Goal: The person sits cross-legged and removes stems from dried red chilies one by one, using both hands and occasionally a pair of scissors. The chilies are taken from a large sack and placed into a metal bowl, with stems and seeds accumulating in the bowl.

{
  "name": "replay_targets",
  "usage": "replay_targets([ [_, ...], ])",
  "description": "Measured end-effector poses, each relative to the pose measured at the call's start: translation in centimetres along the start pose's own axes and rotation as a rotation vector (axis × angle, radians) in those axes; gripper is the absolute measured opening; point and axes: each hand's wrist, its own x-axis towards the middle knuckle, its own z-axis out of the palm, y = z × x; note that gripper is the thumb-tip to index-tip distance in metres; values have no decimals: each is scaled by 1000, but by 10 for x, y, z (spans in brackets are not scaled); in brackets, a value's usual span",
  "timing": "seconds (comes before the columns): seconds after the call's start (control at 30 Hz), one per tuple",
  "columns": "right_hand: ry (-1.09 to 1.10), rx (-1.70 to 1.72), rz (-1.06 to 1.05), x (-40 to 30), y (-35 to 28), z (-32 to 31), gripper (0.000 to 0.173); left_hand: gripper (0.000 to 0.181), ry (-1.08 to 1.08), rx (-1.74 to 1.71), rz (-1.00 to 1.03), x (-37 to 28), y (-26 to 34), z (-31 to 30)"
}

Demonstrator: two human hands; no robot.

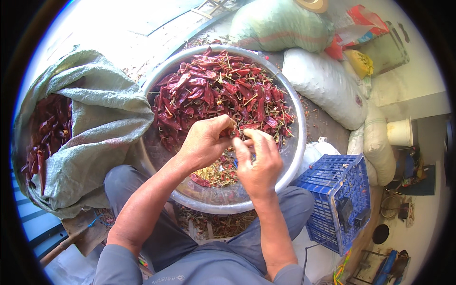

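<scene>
A wide metal basin (301, 131) stands between my knees, with dried red chili peppers (210, 85) heaped in its far part. Over the basin, my left hand (208, 140) pinches a dried chili (226, 133), mostly hidden by the fingers. My right hand (260, 156) meets it from the other side, its thumb and forefinger close to the chili; whether they grip it is hidden. Below the hands, yellowish seeds and red scraps (217, 174) lie on the basin floor. A small blue object (236, 162) shows partly behind my right hand.
At left, a woven sack (107, 103) gapes open over more dried chilies (50, 124). A blue plastic crate (331, 196) stands right of my knee. Full sacks (324, 85) lie beyond the basin at right. A shovel (85, 231) rests at lower left.
</scene>
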Motion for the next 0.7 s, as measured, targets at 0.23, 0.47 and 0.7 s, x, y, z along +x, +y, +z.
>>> replay_targets([
  [0.23,-94,6,-27,19,0,6,8,22,70,130,170,-2,-8,4],
  [0.47,-25,64,-57,22,12,6,12,25,104,95,209,-3,-4,6],
  [0.7,-69,673,604,14,5,19,20,21,158,-80,195,-5,-8,8],
])
